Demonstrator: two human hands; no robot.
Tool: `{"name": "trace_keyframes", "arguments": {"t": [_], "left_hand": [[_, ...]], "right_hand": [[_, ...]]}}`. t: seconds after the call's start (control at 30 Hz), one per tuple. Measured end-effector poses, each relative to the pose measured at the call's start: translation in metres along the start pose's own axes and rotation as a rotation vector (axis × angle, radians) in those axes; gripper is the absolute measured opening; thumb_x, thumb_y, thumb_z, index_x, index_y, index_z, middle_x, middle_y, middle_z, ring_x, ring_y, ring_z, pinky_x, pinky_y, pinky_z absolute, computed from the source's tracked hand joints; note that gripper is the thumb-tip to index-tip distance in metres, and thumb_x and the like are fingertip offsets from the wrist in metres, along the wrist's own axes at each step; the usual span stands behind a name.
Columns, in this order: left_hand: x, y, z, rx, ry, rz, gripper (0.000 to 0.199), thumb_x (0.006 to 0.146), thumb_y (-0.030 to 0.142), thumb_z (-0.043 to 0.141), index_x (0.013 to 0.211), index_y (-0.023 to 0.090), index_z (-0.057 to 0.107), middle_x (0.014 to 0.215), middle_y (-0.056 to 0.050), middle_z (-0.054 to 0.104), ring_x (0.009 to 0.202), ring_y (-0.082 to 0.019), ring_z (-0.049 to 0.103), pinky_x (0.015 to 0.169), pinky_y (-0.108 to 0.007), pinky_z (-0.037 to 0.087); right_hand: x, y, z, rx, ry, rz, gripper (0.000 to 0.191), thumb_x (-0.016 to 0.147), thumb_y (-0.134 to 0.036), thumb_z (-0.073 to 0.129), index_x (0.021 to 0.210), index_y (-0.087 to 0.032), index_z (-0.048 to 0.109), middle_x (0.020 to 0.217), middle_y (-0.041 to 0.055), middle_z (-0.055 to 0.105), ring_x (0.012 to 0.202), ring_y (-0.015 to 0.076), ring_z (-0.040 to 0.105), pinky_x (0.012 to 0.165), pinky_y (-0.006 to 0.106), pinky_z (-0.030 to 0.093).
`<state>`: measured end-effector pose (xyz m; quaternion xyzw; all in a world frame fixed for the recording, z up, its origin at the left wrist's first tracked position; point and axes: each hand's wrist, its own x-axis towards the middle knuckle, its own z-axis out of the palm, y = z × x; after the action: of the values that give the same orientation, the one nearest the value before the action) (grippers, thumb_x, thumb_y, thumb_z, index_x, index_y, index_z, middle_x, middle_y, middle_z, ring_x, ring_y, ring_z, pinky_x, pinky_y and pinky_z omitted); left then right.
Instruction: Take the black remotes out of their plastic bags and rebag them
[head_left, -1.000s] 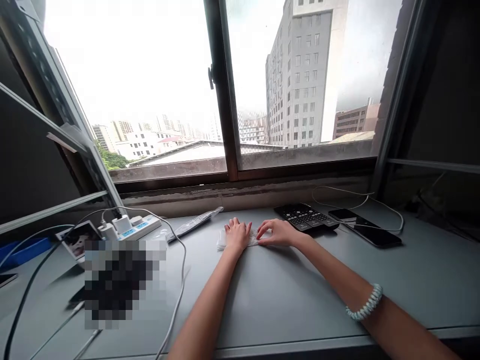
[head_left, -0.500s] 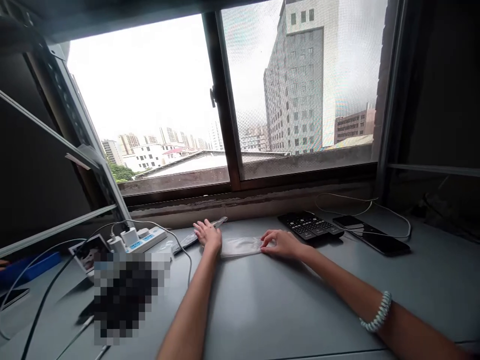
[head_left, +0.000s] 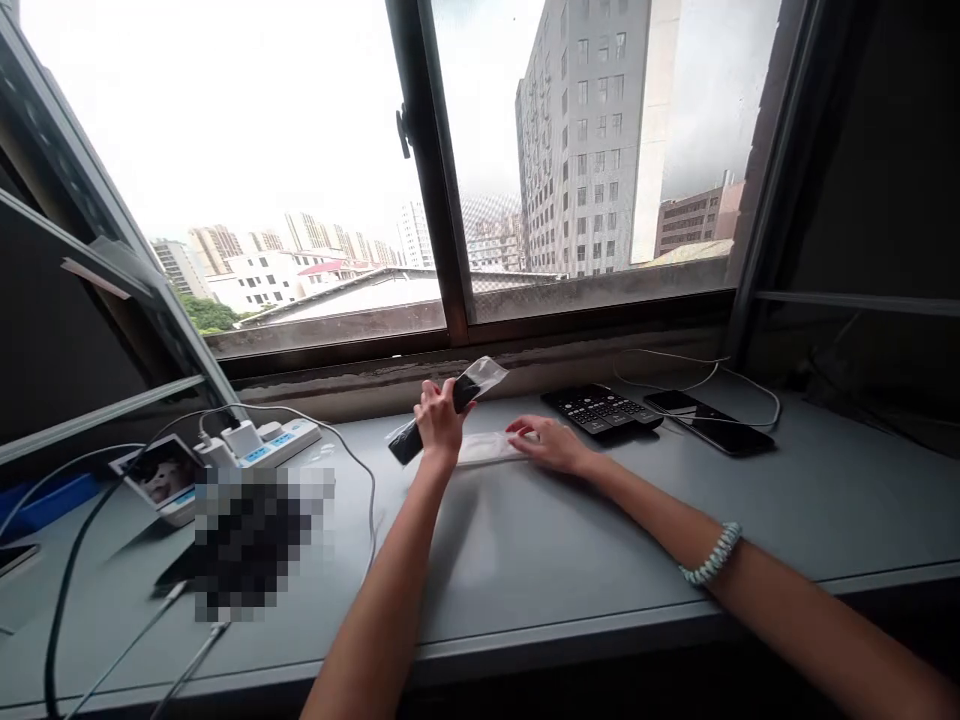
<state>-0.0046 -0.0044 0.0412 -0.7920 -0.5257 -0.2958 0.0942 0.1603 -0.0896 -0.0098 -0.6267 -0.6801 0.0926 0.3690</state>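
Note:
My left hand (head_left: 439, 418) is closed around a flat black piece in a clear plastic sleeve (head_left: 407, 442), lifted above the desk and slanting up to the right. The sleeve's empty see-through end sticks out beyond my fingers; what the black piece is cannot be made out. A whitish clear plastic bag (head_left: 484, 448) lies flat on the desk between my hands. At its right end, the curled fingers of my right hand (head_left: 551, 442) grip its edge. A coiled band (head_left: 712, 556) circles my right forearm.
A black calculator-like keypad (head_left: 600, 410) and a black phone (head_left: 709, 422) with a white cable lie at the right. Left stand a white power strip (head_left: 281, 442), a small picture (head_left: 161, 475) and a blue tray (head_left: 52, 502). Cables cross the desk (head_left: 570, 560); a window rises behind.
My left hand has picked up the sleeved black piece from the desk and raised it, tilting it. My right hand stays by the plastic bag's right end. The view has tipped downward.

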Motion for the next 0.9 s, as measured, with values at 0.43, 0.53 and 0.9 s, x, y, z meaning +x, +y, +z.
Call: {"name": "trace_keyframes", "arguments": {"t": [0.43, 0.53, 0.9], "left_hand": [[-0.036, 0.032, 0.019, -0.169, -0.039, 0.310, 0.042, 0.084, 0.044, 0.051, 0.122, 0.026, 0.047, 0.109, -0.008, 0.049, 0.095, -0.021, 0.051, 0.086, -0.028, 0.036], [-0.040, 0.035, 0.016, -0.175, -0.061, 0.329, 0.040, 0.085, 0.042, 0.051, 0.122, 0.027, 0.047, 0.109, -0.006, 0.049, 0.096, -0.020, 0.050, 0.087, -0.027, 0.036], [-0.041, 0.033, 0.029, -0.202, -0.042, 0.349, 0.042, 0.083, 0.043, 0.053, 0.121, 0.024, 0.048, 0.106, -0.006, 0.050, 0.096, -0.018, 0.051, 0.085, -0.027, 0.037]], "right_hand": [[0.001, 0.019, -0.027, 0.216, 0.504, 0.333, 0.045, 0.074, -0.059, 0.048, 0.085, -0.018, 0.066, 0.084, 0.0071, 0.068, 0.075, 0.0210, 0.062, 0.066, 0.030, 0.047], [0.000, 0.015, -0.024, 0.225, 0.524, 0.324, 0.044, 0.069, -0.057, 0.055, 0.084, -0.018, 0.067, 0.080, 0.0067, 0.068, 0.077, 0.0217, 0.061, 0.068, 0.031, 0.046], [0.001, 0.023, -0.035, 0.796, 0.234, 0.366, 0.033, 0.079, -0.041, 0.043, 0.080, -0.020, 0.068, 0.109, 0.0045, 0.065, 0.110, 0.0222, 0.050, 0.077, 0.029, 0.047]]}}
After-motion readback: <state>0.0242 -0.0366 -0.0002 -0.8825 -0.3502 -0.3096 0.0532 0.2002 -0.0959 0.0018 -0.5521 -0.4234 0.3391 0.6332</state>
